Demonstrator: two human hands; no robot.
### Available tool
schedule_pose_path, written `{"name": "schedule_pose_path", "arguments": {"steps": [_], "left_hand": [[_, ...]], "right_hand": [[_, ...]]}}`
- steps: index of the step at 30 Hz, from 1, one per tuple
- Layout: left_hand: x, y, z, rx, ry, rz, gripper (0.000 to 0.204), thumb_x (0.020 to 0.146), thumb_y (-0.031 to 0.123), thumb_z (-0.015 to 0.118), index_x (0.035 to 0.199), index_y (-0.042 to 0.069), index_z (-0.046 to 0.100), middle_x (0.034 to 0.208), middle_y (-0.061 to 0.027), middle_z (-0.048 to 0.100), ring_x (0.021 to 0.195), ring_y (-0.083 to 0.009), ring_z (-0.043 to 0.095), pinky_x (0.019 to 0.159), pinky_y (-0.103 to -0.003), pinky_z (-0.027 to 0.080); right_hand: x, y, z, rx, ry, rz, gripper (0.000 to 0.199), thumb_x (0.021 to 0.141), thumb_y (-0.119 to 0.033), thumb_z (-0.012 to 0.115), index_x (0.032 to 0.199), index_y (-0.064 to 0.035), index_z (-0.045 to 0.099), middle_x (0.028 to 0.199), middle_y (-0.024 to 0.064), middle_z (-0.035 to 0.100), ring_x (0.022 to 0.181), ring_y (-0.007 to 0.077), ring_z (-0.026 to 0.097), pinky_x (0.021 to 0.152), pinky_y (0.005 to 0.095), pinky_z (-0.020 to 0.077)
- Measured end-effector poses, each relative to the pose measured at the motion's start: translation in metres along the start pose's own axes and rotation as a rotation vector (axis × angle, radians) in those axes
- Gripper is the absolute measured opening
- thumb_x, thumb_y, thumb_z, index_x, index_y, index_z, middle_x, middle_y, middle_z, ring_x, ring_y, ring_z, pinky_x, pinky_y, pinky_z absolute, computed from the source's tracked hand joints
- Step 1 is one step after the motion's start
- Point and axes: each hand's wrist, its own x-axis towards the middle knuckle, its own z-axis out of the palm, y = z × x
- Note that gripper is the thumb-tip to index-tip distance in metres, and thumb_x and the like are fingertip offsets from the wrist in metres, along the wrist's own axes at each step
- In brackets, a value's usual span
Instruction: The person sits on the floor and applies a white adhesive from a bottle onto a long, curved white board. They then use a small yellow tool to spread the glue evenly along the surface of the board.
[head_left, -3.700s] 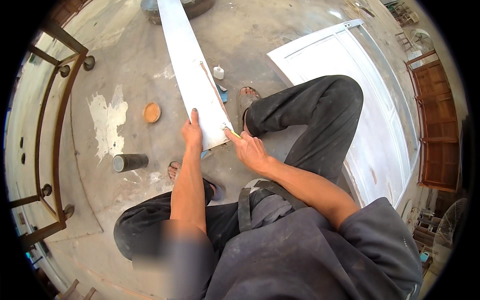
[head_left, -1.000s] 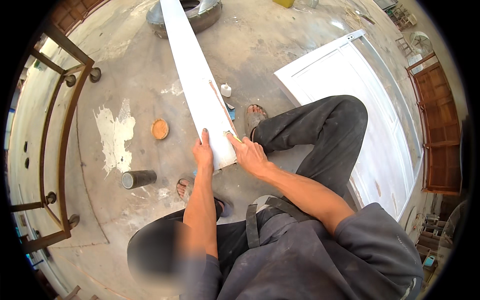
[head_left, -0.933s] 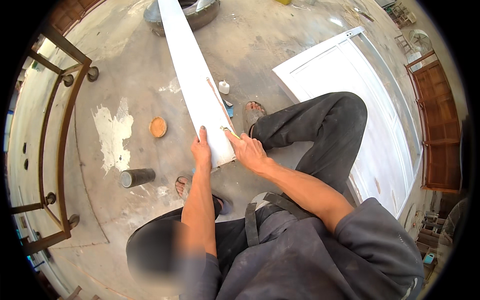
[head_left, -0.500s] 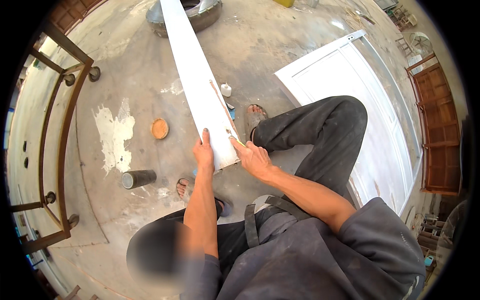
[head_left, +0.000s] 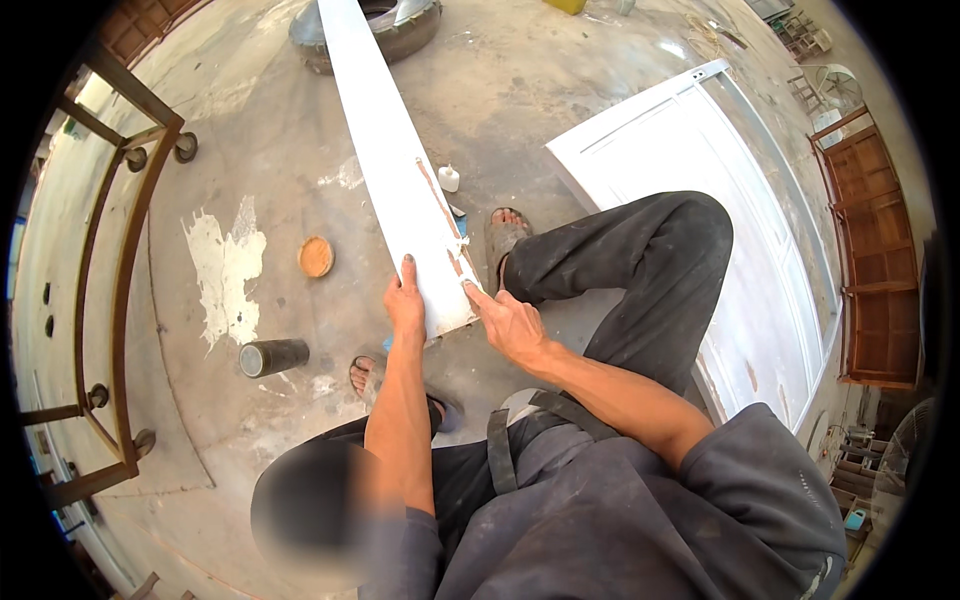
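A long white board (head_left: 375, 130) slants away from me, its near end between my hands. My left hand (head_left: 405, 307) grips the board's left edge, thumb on top and the fingers hidden beneath. At the right edge, my right hand (head_left: 513, 325) is closed on a small tool (head_left: 467, 284), mostly covered by the fingers; its kind cannot be made out. The index finger points along the board's edge. There a strip of bare brown wood (head_left: 432, 182) shows through the white coat, and a curled white flake (head_left: 459, 243) stands up beside it.
The board's far part rests over a tire (head_left: 412, 35). On the floor are a tub of orange paste (head_left: 316, 257), a dark cylinder (head_left: 274, 357) and a small white bottle (head_left: 448, 179). A white door panel (head_left: 680, 150) lies right; a wheeled metal frame (head_left: 125, 270) stands left.
My right hand has shifted slightly down along the board's edge. A white flake now curls up there, with more brown wood showing. The yellow on the tool no longer shows.
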Motion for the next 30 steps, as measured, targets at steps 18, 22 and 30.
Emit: {"name": "schedule_pose_path", "arguments": {"steps": [18, 22, 30], "left_hand": [[0.003, -0.001, 0.001, 0.043, 0.015, 0.013, 0.065, 0.099, 0.051, 0.060, 0.120, -0.010, 0.065, 0.106, -0.0175, 0.072, 0.093, -0.0228, 0.066, 0.085, -0.037, 0.052], [-0.003, 0.005, 0.000, -0.020, 0.011, 0.000, 0.063, 0.100, 0.049, 0.060, 0.120, -0.010, 0.066, 0.105, -0.0171, 0.072, 0.091, -0.0222, 0.066, 0.083, -0.037, 0.052], [0.005, -0.003, 0.000, -0.014, -0.013, -0.003, 0.063, 0.100, 0.051, 0.059, 0.118, -0.009, 0.067, 0.108, -0.0145, 0.071, 0.093, -0.0195, 0.065, 0.084, -0.036, 0.052]], "right_hand": [[0.073, 0.001, 0.003, -0.084, 0.034, -0.044, 0.045, 0.096, -0.012, 0.058, 0.141, -0.0163, 0.057, 0.082, 0.0243, 0.062, 0.067, 0.0463, 0.066, 0.063, 0.0547, 0.0542], [0.032, -0.009, -0.013, -0.113, -0.157, 0.033, 0.046, 0.097, -0.013, 0.054, 0.143, -0.0166, 0.054, 0.084, 0.0247, 0.062, 0.073, 0.0469, 0.067, 0.066, 0.0538, 0.0550], [0.060, 0.001, 0.005, -0.121, 0.020, -0.041, 0.045, 0.096, -0.014, 0.058, 0.141, -0.0202, 0.058, 0.076, 0.0226, 0.060, 0.062, 0.0451, 0.065, 0.058, 0.0541, 0.0540]]}}
